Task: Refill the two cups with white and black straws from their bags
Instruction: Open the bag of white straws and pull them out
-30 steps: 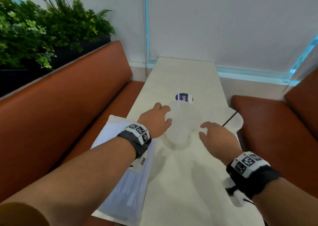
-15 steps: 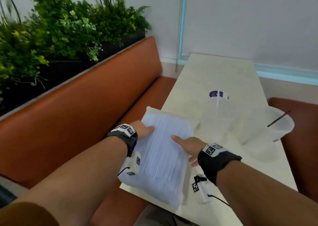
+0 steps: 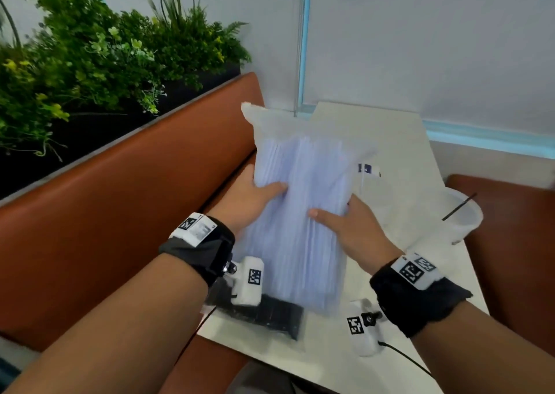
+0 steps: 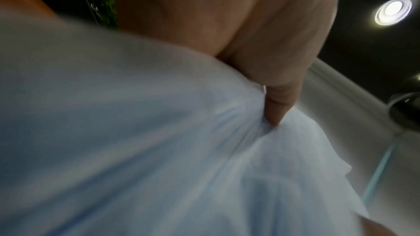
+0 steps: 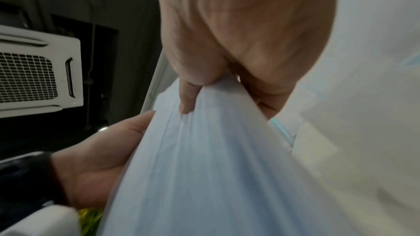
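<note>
A clear plastic bag of white straws (image 3: 300,213) is lifted off the table, tilted up with its open end toward the wall. My left hand (image 3: 255,198) grips its left edge, thumb on top. My right hand (image 3: 345,222) grips the right edge, thumb pressed on the front. Both wrist views show the bag (image 4: 159,150) (image 5: 216,168) pinched between thumb and fingers. A bag of black straws (image 3: 270,315) lies on the table (image 3: 399,141) under the lifted bag. One clear cup (image 3: 375,189) holds a single white straw; the other cup (image 3: 459,216) holds a single black straw.
An orange bench seat (image 3: 120,207) runs along the left, with a planter of green plants (image 3: 90,63) behind it. Another orange seat (image 3: 510,228) is at the right. A white wall (image 3: 420,33) closes the table's far end.
Both hands left the cups, took hold of the white straw bag at the near left of the table, and have raised it, uncovering the black straw bag beneath.
</note>
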Demonstrator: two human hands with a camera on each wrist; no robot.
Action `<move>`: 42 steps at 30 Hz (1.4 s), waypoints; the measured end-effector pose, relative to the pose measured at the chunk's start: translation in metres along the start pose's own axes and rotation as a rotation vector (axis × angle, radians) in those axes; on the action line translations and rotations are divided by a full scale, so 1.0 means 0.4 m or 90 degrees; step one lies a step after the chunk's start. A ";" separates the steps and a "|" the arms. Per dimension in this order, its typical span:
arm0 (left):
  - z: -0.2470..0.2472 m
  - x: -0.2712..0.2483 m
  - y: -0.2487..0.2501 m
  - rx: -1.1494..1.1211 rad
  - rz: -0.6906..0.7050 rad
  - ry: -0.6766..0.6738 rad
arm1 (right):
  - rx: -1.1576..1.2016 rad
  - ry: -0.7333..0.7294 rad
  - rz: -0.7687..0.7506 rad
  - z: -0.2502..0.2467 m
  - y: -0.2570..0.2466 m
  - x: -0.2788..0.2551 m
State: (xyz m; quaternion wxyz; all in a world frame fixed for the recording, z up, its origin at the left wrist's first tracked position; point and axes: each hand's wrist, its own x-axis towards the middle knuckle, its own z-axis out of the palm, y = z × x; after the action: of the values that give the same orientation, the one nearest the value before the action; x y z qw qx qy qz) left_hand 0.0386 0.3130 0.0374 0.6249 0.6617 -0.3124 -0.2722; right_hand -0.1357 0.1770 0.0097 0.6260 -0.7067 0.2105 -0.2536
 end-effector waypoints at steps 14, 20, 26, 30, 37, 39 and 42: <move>0.351 -0.091 -0.018 -0.195 0.160 -0.103 | 0.070 0.254 -0.148 -0.322 -0.034 -0.200; 0.383 -0.082 -0.012 -0.179 0.153 -0.036 | 0.076 0.373 -0.169 -0.341 -0.012 -0.184; 0.383 -0.066 -0.027 -0.142 0.105 0.003 | 0.056 0.346 -0.124 -0.358 0.017 -0.168; 0.349 -0.030 0.028 -0.193 0.141 0.043 | -0.010 0.482 -0.139 -0.393 -0.068 -0.145; 0.332 -0.015 0.051 -0.116 0.171 0.062 | -0.711 0.329 -0.249 -0.308 -0.237 -0.099; 0.335 -0.014 0.059 -0.117 0.165 0.066 | -0.723 0.167 -0.190 -0.258 -0.249 -0.069; 0.333 -0.011 0.075 -0.147 0.167 0.100 | -0.700 0.095 -0.176 -0.209 -0.252 -0.030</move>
State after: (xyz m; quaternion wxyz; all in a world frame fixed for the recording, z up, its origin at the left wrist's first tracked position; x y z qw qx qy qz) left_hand -0.0666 0.2282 0.0578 0.7493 0.5585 -0.3127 -0.1697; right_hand -0.1990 0.1322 0.1158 0.1109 -0.9297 0.2606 -0.2353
